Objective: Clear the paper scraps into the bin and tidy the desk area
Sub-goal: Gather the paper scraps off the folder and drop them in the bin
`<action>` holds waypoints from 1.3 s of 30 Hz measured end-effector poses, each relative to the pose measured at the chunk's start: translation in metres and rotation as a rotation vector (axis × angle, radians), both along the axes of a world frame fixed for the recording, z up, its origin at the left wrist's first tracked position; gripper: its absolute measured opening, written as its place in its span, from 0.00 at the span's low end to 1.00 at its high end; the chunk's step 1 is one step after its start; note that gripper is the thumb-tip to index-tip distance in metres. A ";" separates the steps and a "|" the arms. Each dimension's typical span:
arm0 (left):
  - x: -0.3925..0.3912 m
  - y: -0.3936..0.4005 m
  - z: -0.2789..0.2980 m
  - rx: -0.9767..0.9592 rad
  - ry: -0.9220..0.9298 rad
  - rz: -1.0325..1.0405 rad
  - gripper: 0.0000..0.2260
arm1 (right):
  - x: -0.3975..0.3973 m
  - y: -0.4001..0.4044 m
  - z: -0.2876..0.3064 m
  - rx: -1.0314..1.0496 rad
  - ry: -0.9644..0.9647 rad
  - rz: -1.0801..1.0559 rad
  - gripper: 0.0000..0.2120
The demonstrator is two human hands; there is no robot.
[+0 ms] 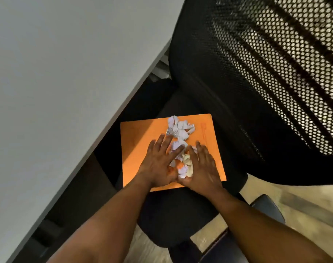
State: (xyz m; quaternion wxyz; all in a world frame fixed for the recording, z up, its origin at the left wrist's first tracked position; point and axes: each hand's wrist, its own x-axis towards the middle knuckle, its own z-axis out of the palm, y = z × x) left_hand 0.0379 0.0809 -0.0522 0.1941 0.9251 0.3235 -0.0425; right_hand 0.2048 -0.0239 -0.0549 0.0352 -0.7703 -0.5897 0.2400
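Note:
An orange folder (139,137) lies flat on the black seat of an office chair. Several crumpled white paper scraps (180,130) sit on it in a loose pile that runs toward me. My left hand (160,164) and my right hand (203,166) rest palm-down on the folder with fingers spread, one on each side of the nearer scraps (184,164), touching them. The thumbs meet under the pile. Neither hand has closed around any paper. No bin is in view.
A grey desk top (57,82) fills the left, its edge running diagonally beside the chair. The chair's black mesh backrest (266,73) rises at the right. Light wooden floor (304,202) shows below the seat, with a dark chair base part (266,207) near my right forearm.

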 end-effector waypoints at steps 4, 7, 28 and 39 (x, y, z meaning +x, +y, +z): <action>0.023 0.006 -0.011 0.059 -0.033 -0.035 0.29 | 0.003 0.002 -0.008 0.002 -0.096 0.073 0.42; 0.029 -0.001 -0.022 0.124 -0.038 -0.044 0.26 | 0.003 0.005 -0.009 -0.003 -0.165 0.123 0.37; 0.005 -0.008 -0.009 0.096 -0.091 0.202 0.19 | 0.043 0.019 -0.008 -0.087 -0.057 0.269 0.24; -0.103 -0.072 0.037 0.218 -0.225 0.677 0.20 | -0.082 0.025 0.037 0.293 0.213 0.334 0.20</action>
